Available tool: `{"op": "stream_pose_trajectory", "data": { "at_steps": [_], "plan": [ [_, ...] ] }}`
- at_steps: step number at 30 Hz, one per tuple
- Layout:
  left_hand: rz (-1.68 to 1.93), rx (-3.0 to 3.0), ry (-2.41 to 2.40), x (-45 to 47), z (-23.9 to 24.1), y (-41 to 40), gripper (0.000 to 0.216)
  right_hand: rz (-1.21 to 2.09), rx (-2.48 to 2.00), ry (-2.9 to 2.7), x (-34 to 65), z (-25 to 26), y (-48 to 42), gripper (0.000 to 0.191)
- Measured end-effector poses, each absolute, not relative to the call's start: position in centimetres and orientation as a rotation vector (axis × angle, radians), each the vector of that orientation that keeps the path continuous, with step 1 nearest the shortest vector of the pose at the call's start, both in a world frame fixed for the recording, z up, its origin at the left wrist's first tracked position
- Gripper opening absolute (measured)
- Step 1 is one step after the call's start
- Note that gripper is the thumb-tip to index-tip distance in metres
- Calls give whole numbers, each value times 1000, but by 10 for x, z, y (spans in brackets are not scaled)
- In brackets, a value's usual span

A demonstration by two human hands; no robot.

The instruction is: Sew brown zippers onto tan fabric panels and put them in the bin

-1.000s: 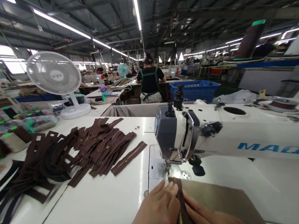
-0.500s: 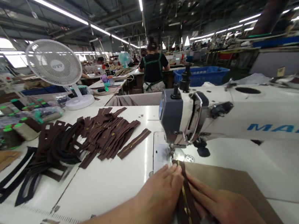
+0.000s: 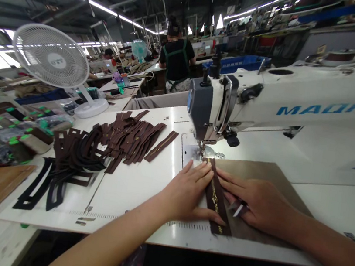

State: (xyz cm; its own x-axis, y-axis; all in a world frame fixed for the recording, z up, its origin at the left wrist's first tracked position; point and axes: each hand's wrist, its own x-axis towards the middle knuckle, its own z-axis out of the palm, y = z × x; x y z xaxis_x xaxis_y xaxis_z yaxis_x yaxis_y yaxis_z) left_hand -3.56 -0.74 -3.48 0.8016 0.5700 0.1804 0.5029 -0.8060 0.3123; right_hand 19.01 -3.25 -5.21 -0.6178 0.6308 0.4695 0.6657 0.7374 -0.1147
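Note:
A brown zipper strip [image 3: 217, 200] with gold teeth and a metal pull lies along the edge of an olive-brown fabric panel [image 3: 268, 194]. Its far end reaches the needle area of the sewing machine [image 3: 212, 107]. My left hand [image 3: 185, 191] presses flat on the zipper's left side, fingers stretched forward and thumb spread across the tape near its close end. From the right, my right hand [image 3: 254, 199] rests on the panel with fingertips against the zipper's edge. Tucked under its fingers is a small metal tool [image 3: 239, 208], bladed-looking and partly hidden.
Left of my hands lie a heap of brown zipper strips [image 3: 133, 138] and dark cut-out pieces [image 3: 75, 158]. A white fan [image 3: 54, 58] stands behind thread spools [image 3: 32, 141]. Beyond the table, a person [image 3: 177, 58] faces away near a blue crate [image 3: 240, 63].
The view has tilted down, showing the table's front edge. My left thumb has spread out over the zipper, whose close end now shows. The zipper's far end remains near the needle.

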Motion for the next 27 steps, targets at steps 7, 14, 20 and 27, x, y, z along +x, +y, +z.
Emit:
{"op": "stream_pose_trajectory", "data": {
  "at_steps": [7,14,20,27],
  "plan": [
    [372,2687,836,-36,-32,-5,101,-37,-999,-2421,190,-55,-33,53],
    [381,2675,822,-39,-34,-6,101,-53,-973,-2435,188,-53,-33,52],
    [346,2664,829,-38,-31,-6,100,8,-1006,-2432,190,-54,-32,44],
    [458,2642,798,-40,-36,-7,96,33,-930,-2436,183,-50,-32,52]
  ]
}}
